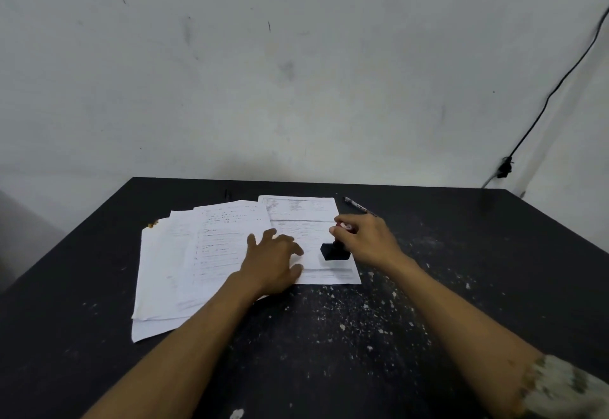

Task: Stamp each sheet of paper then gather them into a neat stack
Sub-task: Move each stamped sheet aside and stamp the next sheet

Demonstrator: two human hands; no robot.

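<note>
**Stamping of one sheet, head view.** The right hand [365,240] held the black block-based stamp with a reddish knob [334,251]. Its grip was clamped round the knob from above with the fingers curled, presumably so that force could pass straight down the shaft into the base. The stamp stood nearly upright, with its base on or just over the lower right part of the printed white sheet of paper [306,217]; contact could not be confirmed. The long axis of the base ran roughly left to right, close to parallel with the sheet's near edge, which would set an imprint square to the printed lines. The left hand [273,260] lay flat with its fingers straight and apart, its grip enclosing nothing. It pressed on the sheet's left margin, where that met the loose fan of white handwritten sheets [184,263], probably to stop the paper sliding under the press. The printed sheet lay with its long axis pointing away from the person and its header toward the grey wall [296,72]. The fanned sheets were skewed slightly from it with their edges unaligned, so gathering was judged not yet begun. All rested on the black paint-speckled desk [362,336]. A dark pen [357,205] lay beyond the right hand.
</note>
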